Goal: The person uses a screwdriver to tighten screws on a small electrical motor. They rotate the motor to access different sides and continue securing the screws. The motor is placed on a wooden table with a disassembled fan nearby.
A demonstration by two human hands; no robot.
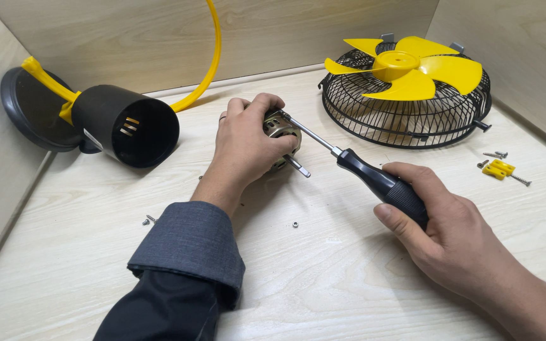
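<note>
The left hand (248,142) is wrapped over a small metal motor (282,129) on the pale wooden table (323,271), the motor showing at 3 o'clock of its knuckles, shaft pointing toward 5 o'clock. The right hand (440,233) is clenched around a black-handled screwdriver (374,180), whose blade runs toward 10 o'clock, the tip touching the motor's top. A yellow fan blade (409,66) rests on a black grille (406,113) at 1 o'clock.

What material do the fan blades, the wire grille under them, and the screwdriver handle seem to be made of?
Fan blades: probably moulded plastic, glossy yellow, with smooth even colour. Wire grille: likely metal wire with a black coating, since the rods are thin and slightly shiny. Screwdriver handle, held in the right hand: seemingly black plastic or rubber, with a textured grip zone; which one is unclear.
</note>
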